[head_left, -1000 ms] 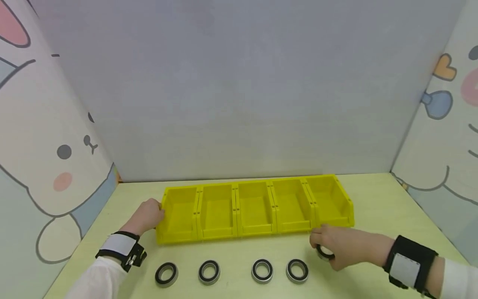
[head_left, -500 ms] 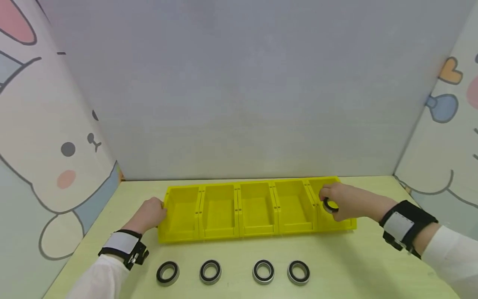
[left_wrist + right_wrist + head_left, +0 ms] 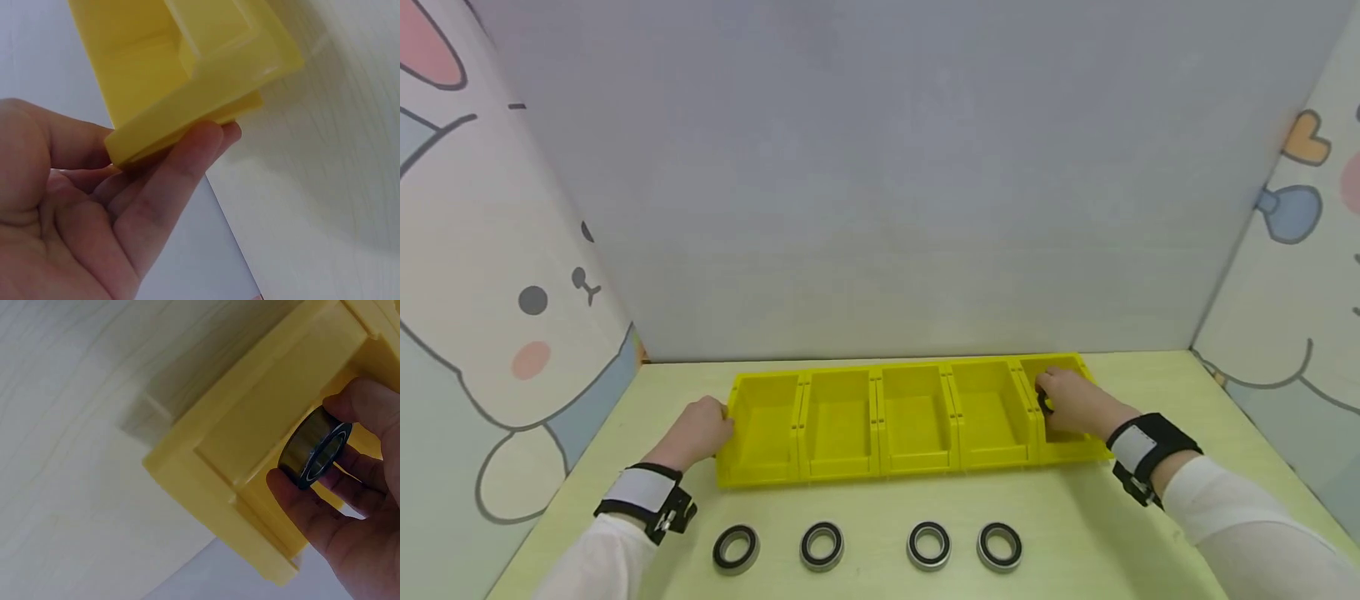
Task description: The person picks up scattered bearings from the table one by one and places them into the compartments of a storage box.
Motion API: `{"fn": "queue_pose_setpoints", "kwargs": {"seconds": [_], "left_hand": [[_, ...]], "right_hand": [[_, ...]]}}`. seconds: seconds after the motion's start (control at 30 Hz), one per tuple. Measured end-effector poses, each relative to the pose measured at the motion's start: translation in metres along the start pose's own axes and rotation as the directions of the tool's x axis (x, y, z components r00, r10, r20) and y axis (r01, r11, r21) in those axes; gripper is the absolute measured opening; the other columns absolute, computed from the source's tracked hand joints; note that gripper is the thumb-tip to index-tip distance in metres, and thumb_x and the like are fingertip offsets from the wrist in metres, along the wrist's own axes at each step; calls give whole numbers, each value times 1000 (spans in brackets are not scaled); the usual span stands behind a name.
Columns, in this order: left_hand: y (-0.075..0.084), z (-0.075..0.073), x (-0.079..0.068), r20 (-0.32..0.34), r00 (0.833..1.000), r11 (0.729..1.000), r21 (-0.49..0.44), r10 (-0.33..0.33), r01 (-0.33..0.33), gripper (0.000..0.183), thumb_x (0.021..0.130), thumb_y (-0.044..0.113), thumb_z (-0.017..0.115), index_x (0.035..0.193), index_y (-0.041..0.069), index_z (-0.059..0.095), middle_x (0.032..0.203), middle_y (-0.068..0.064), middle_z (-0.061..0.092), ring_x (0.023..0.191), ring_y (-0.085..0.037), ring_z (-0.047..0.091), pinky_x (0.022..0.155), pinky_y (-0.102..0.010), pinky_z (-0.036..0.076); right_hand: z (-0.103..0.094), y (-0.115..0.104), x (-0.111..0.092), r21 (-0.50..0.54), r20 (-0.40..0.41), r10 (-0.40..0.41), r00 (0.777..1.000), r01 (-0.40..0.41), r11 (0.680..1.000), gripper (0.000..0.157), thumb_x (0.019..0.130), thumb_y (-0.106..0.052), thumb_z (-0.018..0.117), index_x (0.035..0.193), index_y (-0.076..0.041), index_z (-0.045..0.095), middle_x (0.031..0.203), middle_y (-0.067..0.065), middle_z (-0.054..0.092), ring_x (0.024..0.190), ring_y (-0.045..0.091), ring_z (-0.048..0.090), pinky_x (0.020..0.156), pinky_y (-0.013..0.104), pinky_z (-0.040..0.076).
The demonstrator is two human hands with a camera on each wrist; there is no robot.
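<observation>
A row of joined yellow bins [image 3: 913, 461] lies along the back of the table. My left hand [image 3: 698, 429] grips the outer wall of the leftmost bin; in the left wrist view its thumb and fingers [image 3: 181, 181] pinch the yellow edge. Inside the rightmost bin, my right hand [image 3: 1075, 402] holds a ball bearing, a metal ring with a black seal. The right wrist view shows this bearing [image 3: 315, 447] tilted between thumb and fingertips, over the bin's floor. The other bins in the row hold nothing.
Several more bearings lie flat in front of the bins, among them a left one [image 3: 736, 549], a second [image 3: 822, 547], a third [image 3: 928, 546] and a right one [image 3: 999, 547]. A grey panel [image 3: 880, 183] rises behind the table; printed panels [image 3: 482, 292] flank it.
The right hand has lifted a bearing from the table in front of the bins and carried it up and back into the rightmost bin. The left hand stays on the left bin wall.
</observation>
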State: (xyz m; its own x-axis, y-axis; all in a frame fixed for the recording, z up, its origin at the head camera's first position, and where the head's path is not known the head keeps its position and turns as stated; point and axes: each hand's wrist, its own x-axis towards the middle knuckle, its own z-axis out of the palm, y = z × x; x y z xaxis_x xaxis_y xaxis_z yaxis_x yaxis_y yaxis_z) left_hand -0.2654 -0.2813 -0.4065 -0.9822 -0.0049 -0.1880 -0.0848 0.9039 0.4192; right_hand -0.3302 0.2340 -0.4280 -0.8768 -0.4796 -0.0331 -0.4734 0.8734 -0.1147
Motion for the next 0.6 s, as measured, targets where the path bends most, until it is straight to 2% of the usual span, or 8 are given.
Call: {"fn": "queue_pose_setpoints", "kwargs": {"seconds": [0.2, 0.4, 0.53, 0.6], "left_hand": [[1, 0, -4, -15, 1000, 1000, 8, 18, -18, 21, 93, 7, 45, 78, -3, 55, 61, -3, 42, 54, -16, 47, 51, -25, 41], [-2, 1, 0, 2, 1000, 1000, 9, -6, 6, 21, 93, 7, 44, 86, -7, 58, 68, -7, 51, 60, -17, 53, 54, -26, 46], [-4, 3, 3, 0, 1000, 1000, 14, -8, 8, 21, 93, 6, 44, 87, -8, 58, 70, -8, 52, 62, -17, 54, 55, -27, 47], [-4, 3, 3, -3, 1000, 1000, 16, -4, 4, 20, 93, 6, 44, 85, -7, 58, 69, -8, 51, 61, -18, 54, 55, -27, 47]], "right_hand": [[12, 0, 0, -5, -30, -9, 999, 9, 1000, 26, 79, -16, 73, 93, 0, 57, 81, 7, 53, 72, 20, 50, 69, 37, 46], [19, 2, -2, 33, -27, -38, 999, 39, 999, 20, 78, -11, 72, 86, -2, 56, 78, 7, 52, 68, 19, 48, 63, 34, 43], [21, 3, -2, 34, -8, -28, 1000, 28, 999, 17, 79, -9, 70, 87, -2, 56, 78, 7, 52, 69, 18, 48, 63, 33, 43], [18, 2, -2, 36, 10, -20, 1000, 20, 999, 19, 82, -9, 68, 94, 1, 59, 85, 10, 57, 75, 22, 54, 69, 37, 48]]}}
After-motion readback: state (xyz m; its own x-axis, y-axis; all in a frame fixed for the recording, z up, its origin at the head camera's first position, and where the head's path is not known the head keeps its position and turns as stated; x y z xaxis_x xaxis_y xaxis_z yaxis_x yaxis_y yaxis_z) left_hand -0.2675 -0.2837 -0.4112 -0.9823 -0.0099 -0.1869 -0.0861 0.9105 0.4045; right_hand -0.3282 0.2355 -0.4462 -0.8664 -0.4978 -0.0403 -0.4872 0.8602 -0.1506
